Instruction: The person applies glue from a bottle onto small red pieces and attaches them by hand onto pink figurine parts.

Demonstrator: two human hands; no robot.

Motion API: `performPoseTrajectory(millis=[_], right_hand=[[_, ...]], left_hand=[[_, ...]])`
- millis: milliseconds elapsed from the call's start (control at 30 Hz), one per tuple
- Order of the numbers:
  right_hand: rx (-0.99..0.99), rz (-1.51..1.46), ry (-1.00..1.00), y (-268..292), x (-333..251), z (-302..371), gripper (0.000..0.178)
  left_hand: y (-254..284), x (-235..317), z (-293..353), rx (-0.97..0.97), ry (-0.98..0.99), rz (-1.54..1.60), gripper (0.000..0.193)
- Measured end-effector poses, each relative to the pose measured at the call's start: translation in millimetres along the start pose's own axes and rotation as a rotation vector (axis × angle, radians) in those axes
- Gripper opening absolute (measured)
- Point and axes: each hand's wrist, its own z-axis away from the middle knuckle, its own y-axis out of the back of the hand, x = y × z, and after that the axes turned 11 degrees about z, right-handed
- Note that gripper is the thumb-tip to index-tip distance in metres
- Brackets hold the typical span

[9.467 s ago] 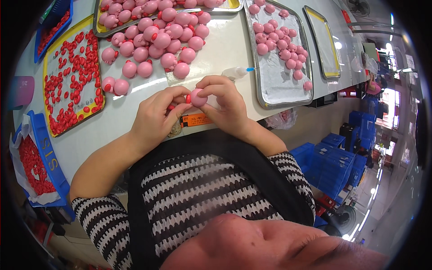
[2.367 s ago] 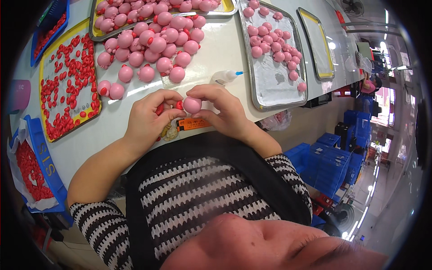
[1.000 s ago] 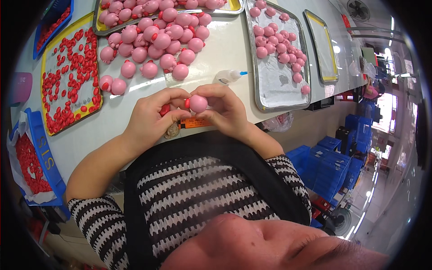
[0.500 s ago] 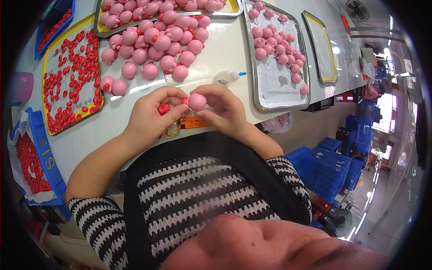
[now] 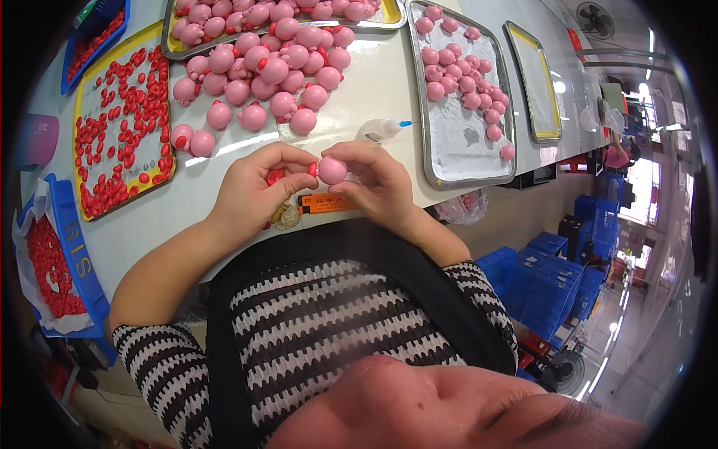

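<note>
Over the table's near edge, my right hand (image 5: 378, 183) grips a round pink ball figure (image 5: 333, 171) between thumb and fingers. My left hand (image 5: 258, 183) pinches a small red oval piece (image 5: 313, 170) between thumb and fingertip, against the left side of the ball. More red pieces (image 5: 275, 176) sit inside the curled fingers of that hand. Just beyond my hands lies a white squeeze bottle (image 5: 381, 129) with a blue tip. Loose pink ball figures (image 5: 273, 70), some showing red parts, are heaped farther off.
A yellow-rimmed tray (image 5: 123, 196) of red pieces lies left, with a lined blue bin (image 5: 84, 262) of red pieces nearer. A metal tray (image 5: 467, 166) holds pink figures at right. An orange strip (image 5: 329, 203) lies at the near edge. Blue crates (image 5: 550, 288) stand right.
The pink ball and the red piece have shifted slightly right in the picture, staying together. Both hands keep their grip. The table's things appear slightly shifted too.
</note>
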Motion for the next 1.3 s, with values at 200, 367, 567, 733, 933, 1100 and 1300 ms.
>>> performPoseTrajectory(millis=[200,367,567,733,933,1100,1300], right_hand=[[-0.047,0.018,-0.057,-0.9,1.7,1.8,0.038],[-0.11,-0.117,-0.184,3.2,3.0,2.4,0.038],[-0.106,-0.14,-0.234,9.1,9.2,4.0,0.038],[-0.056,-0.09,-0.163,8.2,11.4,3.7,0.023],[-0.066,-0.089,-0.163,9.2,10.9,4.3,0.021],[-0.063,-0.085,-0.159,8.7,11.8,3.4,0.021],[-0.071,-0.063,-0.15,9.1,12.8,2.6,0.022]], left_hand=[[6.1,-3.2,-3.0,-0.001,-0.005,-0.18,0.028],[0.5,5.7,-9.0,-0.012,0.286,0.044,0.032],[-1.9,-6.4,-14.2,-0.088,0.388,0.299,0.034],[-6.2,-5.8,-16.8,-0.07,0.379,0.279,0.032],[-7.5,-5.4,-17.7,-0.062,0.389,0.267,0.031],[-6.8,-6.9,-17.8,-0.06,0.372,0.26,0.032],[-4.6,-8.1,-18.6,-0.063,0.376,0.261,0.033]])
